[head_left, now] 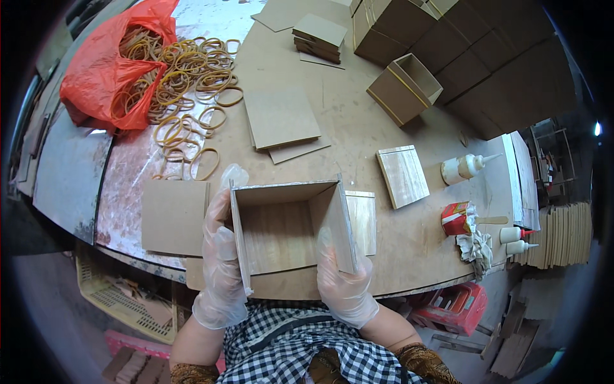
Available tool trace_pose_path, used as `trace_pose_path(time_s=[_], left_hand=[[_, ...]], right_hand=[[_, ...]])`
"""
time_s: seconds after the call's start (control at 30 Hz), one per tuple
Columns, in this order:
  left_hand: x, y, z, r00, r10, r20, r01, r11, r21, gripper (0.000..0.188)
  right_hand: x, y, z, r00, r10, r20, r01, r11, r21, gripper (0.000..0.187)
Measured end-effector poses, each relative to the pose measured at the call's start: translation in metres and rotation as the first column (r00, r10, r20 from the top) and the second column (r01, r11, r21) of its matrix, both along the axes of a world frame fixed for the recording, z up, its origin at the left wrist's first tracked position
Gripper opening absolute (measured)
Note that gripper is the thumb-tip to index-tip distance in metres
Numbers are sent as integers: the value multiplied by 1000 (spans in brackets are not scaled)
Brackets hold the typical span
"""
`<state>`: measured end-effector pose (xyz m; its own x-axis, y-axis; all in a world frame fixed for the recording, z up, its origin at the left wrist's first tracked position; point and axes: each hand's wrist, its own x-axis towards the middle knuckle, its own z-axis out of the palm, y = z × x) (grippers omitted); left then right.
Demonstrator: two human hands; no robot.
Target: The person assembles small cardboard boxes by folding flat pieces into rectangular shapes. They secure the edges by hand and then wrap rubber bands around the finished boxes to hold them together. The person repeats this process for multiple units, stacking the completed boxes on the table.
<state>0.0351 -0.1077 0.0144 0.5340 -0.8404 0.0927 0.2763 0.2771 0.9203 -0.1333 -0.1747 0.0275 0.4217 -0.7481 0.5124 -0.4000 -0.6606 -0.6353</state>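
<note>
Both hands wear clear plastic gloves and hold a thin-board wooden box tilted up over the table's near edge. Walls show on the box's left, far and right sides, around a pale wood-grain panel. My left hand grips the left wall from outside, its fingertips reaching up by the far corner. At the right wall, my right hand has its thumb inside the box and the other fingers outside. A pale wood panel lies partly hidden behind the right wall. Brown board sheets lie beside my left hand.
A red plastic bag spills rubber bands at far left. Beyond the box lie stacked boards. A banded box stands before piled boxes. Glue bottles and a red tub are at right.
</note>
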Motion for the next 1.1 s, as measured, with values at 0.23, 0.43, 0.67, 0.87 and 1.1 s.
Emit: trace_pose_path(time_s=[0.23,0.43,0.67,0.87,1.1], left_hand=[[1,-1,6,991,12,131,-17,999,34,70],[2,-2,-10,998,23,54,-24,1000,20,69],[-6,-5,-44,879,-113,-464,-122,886,-447,66],[-4,6,-16,975,69,210,-86,994,74,64],[10,-3,7,997,-46,56,40,994,101,61]], right_hand=[[0,-2,-1,1000,1,-18,-2,1000,-24,56],[0,-1,-2,999,17,-38,-19,999,-30,60],[0,-5,-5,997,48,-65,-56,991,-120,59],[-1,-8,-3,990,37,-133,-65,976,-210,55],[-2,-6,-5,999,40,-35,-42,997,-67,55]])
